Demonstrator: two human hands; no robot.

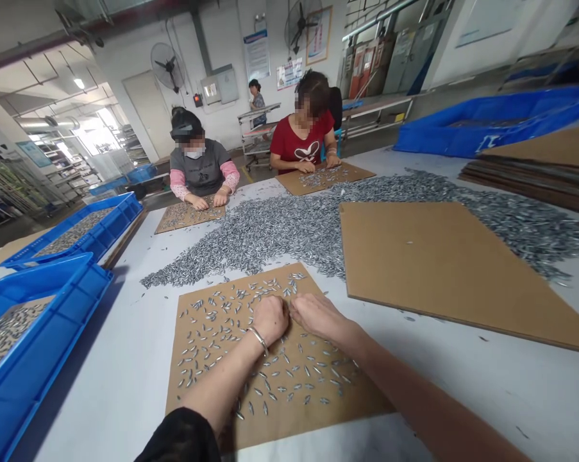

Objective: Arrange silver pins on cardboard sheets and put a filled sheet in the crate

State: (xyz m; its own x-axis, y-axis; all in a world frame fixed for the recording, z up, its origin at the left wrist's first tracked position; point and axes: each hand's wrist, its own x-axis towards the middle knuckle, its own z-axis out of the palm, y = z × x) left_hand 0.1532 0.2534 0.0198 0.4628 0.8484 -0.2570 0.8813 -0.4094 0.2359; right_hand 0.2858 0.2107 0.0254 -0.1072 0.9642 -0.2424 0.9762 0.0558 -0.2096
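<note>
My left hand [270,319], with a silver bangle at the wrist, is closed over the upper middle of a brown cardboard sheet [265,431]. Close beside it, my right hand [315,313] is closed too, with its fingertips almost meeting the left ones. Whatever the fingers of either hand hold is hidden. Many small, spindle-shaped grey metal pieces [265,408] lie spread over the sheet around both hands. Just beyond the sheet, a wide heap of the same metal pieces [289,221] covers the middle of the white table [125,359].
Bare cardboard sheets [428,256] lie at the right, with a cardboard stack [534,176] behind them. Blue trays [72,301] stand at the left; another blue tray [443,131] is at the back right. Two co-workers [200,167] sit across the table, hands over their own boards.
</note>
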